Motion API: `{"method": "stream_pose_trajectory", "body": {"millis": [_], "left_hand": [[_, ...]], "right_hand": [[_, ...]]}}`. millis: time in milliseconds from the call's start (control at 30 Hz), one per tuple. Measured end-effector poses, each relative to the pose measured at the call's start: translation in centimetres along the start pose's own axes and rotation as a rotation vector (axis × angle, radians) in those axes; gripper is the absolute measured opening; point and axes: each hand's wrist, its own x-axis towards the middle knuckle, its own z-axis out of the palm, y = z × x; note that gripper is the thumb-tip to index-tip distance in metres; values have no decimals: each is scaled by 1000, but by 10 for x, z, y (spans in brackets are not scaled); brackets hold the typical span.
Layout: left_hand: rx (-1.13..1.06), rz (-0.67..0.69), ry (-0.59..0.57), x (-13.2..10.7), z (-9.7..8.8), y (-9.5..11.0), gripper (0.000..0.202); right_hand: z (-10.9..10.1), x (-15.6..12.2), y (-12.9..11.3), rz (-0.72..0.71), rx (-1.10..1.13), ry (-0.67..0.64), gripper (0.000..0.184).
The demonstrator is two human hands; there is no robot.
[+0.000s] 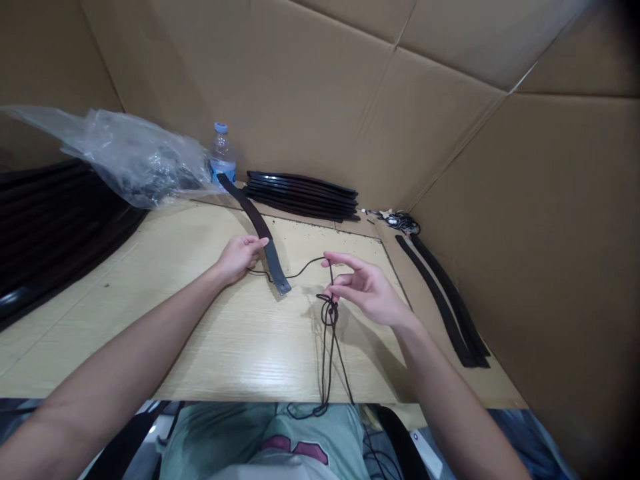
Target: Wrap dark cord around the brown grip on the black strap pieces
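Observation:
My left hand (241, 259) is closed on a long, curved black strip (256, 220), pinching it between thumb and fingers. The strip's lower end is greyer and has a small hole; it tilts over the table. A thin dark cord (304, 268) runs from beneath my left hand, past the strip's lower end, across to my right hand (367, 287). There the thumb and fingers are closed on the cord. Below them the cord bunches in loops and a tangle, then hangs down past the table's front edge toward my lap.
Stacked black strips (303, 195) lie at the back, beside a water bottle (223, 157). A clear plastic bag (145, 157) rests over a larger dark stack (55, 227) on the left. More strips (445, 300) and a cord bundle (400, 221) lie right, along cardboard walls (540, 220).

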Motion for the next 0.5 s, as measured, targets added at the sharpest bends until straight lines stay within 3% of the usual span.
{"method": "stream_pose_trajectory", "body": {"millis": [233,500], "left_hand": [[-14,3,0,1,0,-1,25],[-2,-3,12,-1,1,0,24]], "right_hand": [[1,3,15,23,-91,6,53],[5,-7,46,166,-117,-46,51]]}}
